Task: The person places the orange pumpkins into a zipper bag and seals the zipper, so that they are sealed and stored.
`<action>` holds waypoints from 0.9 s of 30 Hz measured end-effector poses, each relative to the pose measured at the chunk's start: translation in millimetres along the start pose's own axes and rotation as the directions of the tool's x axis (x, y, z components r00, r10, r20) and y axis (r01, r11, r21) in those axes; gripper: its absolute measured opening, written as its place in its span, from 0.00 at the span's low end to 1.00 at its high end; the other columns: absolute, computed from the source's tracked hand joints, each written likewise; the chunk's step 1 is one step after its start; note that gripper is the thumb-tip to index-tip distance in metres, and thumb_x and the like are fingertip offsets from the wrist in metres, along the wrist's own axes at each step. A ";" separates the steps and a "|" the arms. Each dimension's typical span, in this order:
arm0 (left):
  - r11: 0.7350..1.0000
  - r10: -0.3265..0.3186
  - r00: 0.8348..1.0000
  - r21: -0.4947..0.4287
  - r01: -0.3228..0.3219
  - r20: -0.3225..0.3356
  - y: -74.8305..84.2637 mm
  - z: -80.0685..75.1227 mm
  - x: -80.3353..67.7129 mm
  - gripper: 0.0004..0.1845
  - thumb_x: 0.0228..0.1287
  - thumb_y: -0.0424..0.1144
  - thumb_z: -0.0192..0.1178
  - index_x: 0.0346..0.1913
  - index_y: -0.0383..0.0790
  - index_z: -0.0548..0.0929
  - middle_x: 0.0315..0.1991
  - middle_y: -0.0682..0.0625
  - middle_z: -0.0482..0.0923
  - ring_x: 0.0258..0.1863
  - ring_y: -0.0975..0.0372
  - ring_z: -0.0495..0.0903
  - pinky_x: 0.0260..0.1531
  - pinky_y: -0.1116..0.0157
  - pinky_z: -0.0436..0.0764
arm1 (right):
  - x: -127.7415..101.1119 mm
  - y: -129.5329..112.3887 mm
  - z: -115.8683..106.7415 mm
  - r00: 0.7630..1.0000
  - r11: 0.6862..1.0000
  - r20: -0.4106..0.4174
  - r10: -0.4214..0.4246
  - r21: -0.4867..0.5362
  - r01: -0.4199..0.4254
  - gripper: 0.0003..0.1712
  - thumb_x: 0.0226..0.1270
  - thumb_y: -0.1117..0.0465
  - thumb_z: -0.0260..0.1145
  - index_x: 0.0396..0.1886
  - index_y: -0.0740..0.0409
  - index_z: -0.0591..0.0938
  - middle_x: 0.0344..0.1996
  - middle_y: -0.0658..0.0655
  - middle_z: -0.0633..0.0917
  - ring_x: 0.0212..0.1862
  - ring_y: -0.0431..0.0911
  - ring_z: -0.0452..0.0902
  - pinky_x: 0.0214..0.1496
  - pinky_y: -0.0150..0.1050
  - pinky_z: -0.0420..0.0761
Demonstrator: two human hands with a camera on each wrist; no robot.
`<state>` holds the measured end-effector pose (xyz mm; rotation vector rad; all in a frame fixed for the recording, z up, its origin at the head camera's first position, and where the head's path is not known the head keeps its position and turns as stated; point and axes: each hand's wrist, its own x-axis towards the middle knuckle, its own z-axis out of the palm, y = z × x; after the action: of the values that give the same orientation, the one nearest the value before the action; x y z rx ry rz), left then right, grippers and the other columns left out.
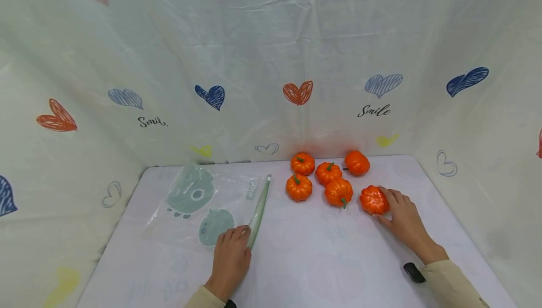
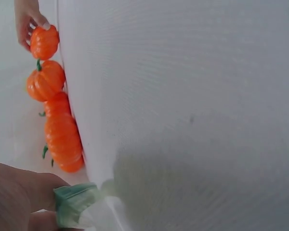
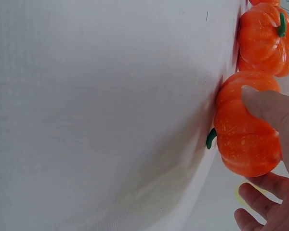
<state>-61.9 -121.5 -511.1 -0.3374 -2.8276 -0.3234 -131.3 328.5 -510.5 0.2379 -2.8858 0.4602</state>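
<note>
A clear plastic bag with green cartoon prints (image 1: 216, 227) lies flat on the left side of the table. My left hand (image 1: 230, 258) pinches its green edge strip (image 2: 74, 204) between thumb and fingers, near the strip's close end. On the right, my right hand (image 1: 404, 218) grips a small orange toy pumpkin (image 1: 374, 200), thumb on one side and fingers on the other. The right wrist view shows this pumpkin (image 3: 245, 125) with its green stem pointing toward the table surface. Several more orange pumpkins (image 1: 338, 192) stand grouped between the bag and my right hand.
A white cloth covers the table (image 1: 305, 261). Behind it and on both sides hangs a pale curtain (image 1: 254, 124) printed with hearts and the word Smile. One pumpkin (image 1: 357, 162) sits at the table's back edge, close to the curtain. A dark band (image 1: 414, 272) is at my right wrist.
</note>
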 end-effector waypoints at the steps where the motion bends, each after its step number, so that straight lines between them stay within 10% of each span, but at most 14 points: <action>1: 1.000 -0.004 1.000 -0.008 0.004 -0.018 0.1 0.1 0.0 0.23 0.48 0.29 0.79 0.52 0.33 0.90 0.51 0.46 0.86 0.50 0.49 0.82 0.51 0.48 0.81 | -0.4 0.4 0.3 1.000 1.000 -0.008 -0.003 0.002 0.003 0.51 0.54 0.64 0.84 0.73 0.72 0.68 0.61 0.77 0.73 0.60 0.73 0.68 0.65 0.74 0.69; 27: 0.999 -0.013 0.972 -0.041 0.004 -0.233 2.3 -3.0 5.1 0.35 0.37 0.26 0.83 0.58 0.30 0.87 0.54 0.42 0.85 0.54 0.47 0.79 0.55 0.46 0.75 | -4.1 -24.0 -25.8 0.995 0.998 -0.084 -0.054 0.002 0.055 0.53 0.49 0.65 0.86 0.73 0.70 0.69 0.61 0.76 0.75 0.61 0.71 0.69 0.63 0.75 0.69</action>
<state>-65.4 -119.0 -506.4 -0.2761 -2.5958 -0.3947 -118.2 314.9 -480.5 0.2905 -2.7896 0.4554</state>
